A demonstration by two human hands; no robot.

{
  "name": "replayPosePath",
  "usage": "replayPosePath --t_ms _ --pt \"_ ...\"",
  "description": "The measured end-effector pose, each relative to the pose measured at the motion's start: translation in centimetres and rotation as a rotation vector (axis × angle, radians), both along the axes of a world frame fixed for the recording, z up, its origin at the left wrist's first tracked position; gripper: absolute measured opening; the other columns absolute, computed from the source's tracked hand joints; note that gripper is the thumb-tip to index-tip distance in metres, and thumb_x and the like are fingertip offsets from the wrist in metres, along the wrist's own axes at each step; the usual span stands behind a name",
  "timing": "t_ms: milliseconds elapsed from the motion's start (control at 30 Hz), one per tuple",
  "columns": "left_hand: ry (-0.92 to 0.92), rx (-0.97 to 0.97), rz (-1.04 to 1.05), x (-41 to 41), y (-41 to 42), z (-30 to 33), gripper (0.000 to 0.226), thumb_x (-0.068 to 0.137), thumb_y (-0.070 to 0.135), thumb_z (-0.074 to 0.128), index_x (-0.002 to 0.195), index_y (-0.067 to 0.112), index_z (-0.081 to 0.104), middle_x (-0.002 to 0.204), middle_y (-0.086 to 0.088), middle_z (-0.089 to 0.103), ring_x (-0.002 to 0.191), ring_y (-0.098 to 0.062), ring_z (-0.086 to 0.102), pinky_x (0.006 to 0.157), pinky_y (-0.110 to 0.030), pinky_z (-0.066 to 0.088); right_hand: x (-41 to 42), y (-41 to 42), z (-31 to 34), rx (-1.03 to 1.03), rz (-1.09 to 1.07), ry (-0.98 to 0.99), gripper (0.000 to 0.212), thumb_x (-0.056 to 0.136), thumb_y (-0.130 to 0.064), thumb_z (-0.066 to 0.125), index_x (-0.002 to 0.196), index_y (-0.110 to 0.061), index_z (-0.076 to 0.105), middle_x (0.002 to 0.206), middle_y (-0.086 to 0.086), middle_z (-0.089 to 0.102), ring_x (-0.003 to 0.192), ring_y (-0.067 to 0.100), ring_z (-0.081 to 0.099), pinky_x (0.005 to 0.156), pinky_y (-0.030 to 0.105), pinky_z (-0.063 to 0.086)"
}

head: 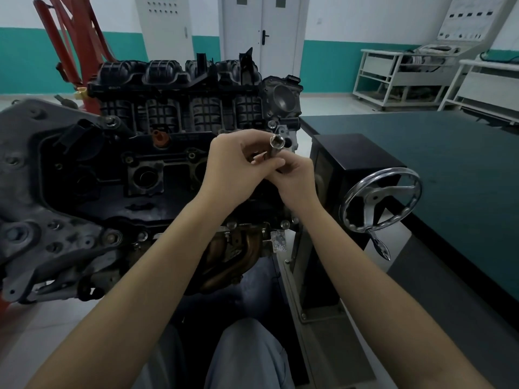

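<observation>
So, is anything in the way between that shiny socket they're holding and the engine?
Nothing visible does. The left hand and right hand grip the socket directly, and only open air separates it from the engine behind.

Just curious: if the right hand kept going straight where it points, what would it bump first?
Probably the left hand, right against it on the socket tool; the engine lies beyond, though depth is unclear.

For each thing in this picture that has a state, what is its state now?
socket: held nearly upright, open end up.
left hand: pinches the socket.
right hand: grips the socket's lower end.
engine: untouched, below the hands.
handwheel: untouched, handle down.
door: closed.
</observation>
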State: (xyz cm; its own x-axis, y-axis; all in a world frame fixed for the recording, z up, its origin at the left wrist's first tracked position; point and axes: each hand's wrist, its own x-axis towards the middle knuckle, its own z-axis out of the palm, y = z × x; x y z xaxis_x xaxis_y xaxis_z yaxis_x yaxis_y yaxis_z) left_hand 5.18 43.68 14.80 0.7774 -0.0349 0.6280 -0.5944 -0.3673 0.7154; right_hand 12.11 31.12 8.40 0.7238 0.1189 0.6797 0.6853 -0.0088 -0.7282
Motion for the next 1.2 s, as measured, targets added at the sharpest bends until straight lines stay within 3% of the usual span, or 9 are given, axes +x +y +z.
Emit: replayPosePath --t_ms 133,300,400,500,700,867,967,1100,1200 --pt "-0.02 0.011 0.131 -0.08 -0.23 -0.2 0.018 0.073 0.006 0.08 0.089 0.01 0.075 0.086 0.004 0.071 0.085 -0.007 0.069 0.084 -0.024 0.055 -0.12 0.0 0.13 -0.003 0.018 -0.016 0.018 0.083 0.01 0.066 0.101 0.007 0.067 0.095 0.014 0.069 0.091 0.021 0.068 0.088 0.035 0.054" --pt "0.037 -0.07 -0.057 -0.17 0.02 -0.08 0.025 0.075 -0.009 0.073 0.097 0.004 0.072 0.091 -0.007 0.073 0.089 -0.014 0.071 0.086 -0.031 0.057 -0.07 -0.23 0.02 -0.032 0.013 -0.008 0.026 0.084 0.013 0.061 0.108 0.002 0.065 0.097 0.008 0.067 0.086 0.002 0.066 0.083 0.021 0.052" --pt "-0.003 -0.03 0.007 -0.22 -0.28 -0.11 0.023 0.072 -0.002 0.079 0.09 0.01 0.073 0.087 -0.001 0.072 0.086 -0.011 0.071 0.083 -0.026 0.056 0.01 -0.14 -0.18 0.027 -0.001 -0.003 0.021 0.081 0.013 0.065 0.101 0.007 0.067 0.094 0.008 0.069 0.085 0.004 0.067 0.081 0.02 0.051" --pt "-0.036 -0.041 0.08 -0.12 -0.38 -0.08 0.018 0.072 0.004 0.081 0.087 0.01 0.075 0.081 0.007 0.07 0.081 -0.005 0.07 0.079 -0.018 0.055 -0.09 -0.14 -0.08 0.027 0.033 -0.036 0.024 0.083 0.009 0.064 0.105 0.001 0.065 0.095 0.005 0.069 0.091 0.012 0.067 0.086 0.029 0.053" --pt "0.015 -0.1 -0.138 -0.33 -0.45 0.01 0.031 0.076 -0.01 0.071 0.101 0.008 0.07 0.089 -0.004 0.072 0.088 -0.011 0.071 0.083 -0.023 0.055 0.19 -0.25 -0.29 -0.029 0.019 -0.03 0.026 0.084 0.009 0.061 0.104 -0.008 0.064 0.088 -0.013 0.069 0.085 -0.001 0.066 0.08 0.019 0.051" --pt "-0.119 -0.03 0.138 -0.25 -0.9 -0.31 0.022 0.072 0.007 0.082 0.089 0.018 0.073 0.079 0.013 0.067 0.081 -0.006 0.068 0.078 -0.019 0.054 0.12 0.11 -0.24 0.038 -0.001 -0.035 0.019 0.079 0.01 0.068 0.096 0.0 0.069 0.089 0.009 0.071 0.088 0.016 0.069 0.084 0.03 0.053" --pt "-0.08 -0.06 0.085 -0.3 -0.79 -0.19 0.022 0.075 0.001 0.077 0.092 0.016 0.073 0.082 0.011 0.069 0.084 -0.006 0.07 0.08 -0.019 0.054 0.21 -0.14 -0.26 0.008 0.055 -0.033 0.021 0.084 0.009 0.063 0.105 0.005 0.065 0.101 0.017 0.069 0.097 0.029 0.067 0.091 0.039 0.053" --pt "-0.002 -0.111 -0.151 -0.39 -0.09 0.26 0.028 0.076 -0.008 0.073 0.098 0.01 0.07 0.089 -0.005 0.072 0.088 -0.015 0.072 0.084 -0.027 0.056 0.06 -0.18 -0.28 0.028 0.023 -0.012 0.026 0.081 0.009 0.065 0.102 -0.006 0.066 0.088 -0.008 0.072 0.085 0.005 0.068 0.08 0.021 0.052" --pt "-0.034 -0.035 -0.035 -0.45 -0.35 0.15 0.026 0.072 0.0 0.08 0.093 0.013 0.072 0.086 0.0 0.072 0.085 -0.01 0.071 0.083 -0.025 0.056 -0.01 0.04 -0.24 0.066 -0.006 -0.014 0.023 0.077 0.01 0.069 0.096 -0.004 0.068 0.085 -0.008 0.072 0.082 0.004 0.068 0.078 0.02 0.052"
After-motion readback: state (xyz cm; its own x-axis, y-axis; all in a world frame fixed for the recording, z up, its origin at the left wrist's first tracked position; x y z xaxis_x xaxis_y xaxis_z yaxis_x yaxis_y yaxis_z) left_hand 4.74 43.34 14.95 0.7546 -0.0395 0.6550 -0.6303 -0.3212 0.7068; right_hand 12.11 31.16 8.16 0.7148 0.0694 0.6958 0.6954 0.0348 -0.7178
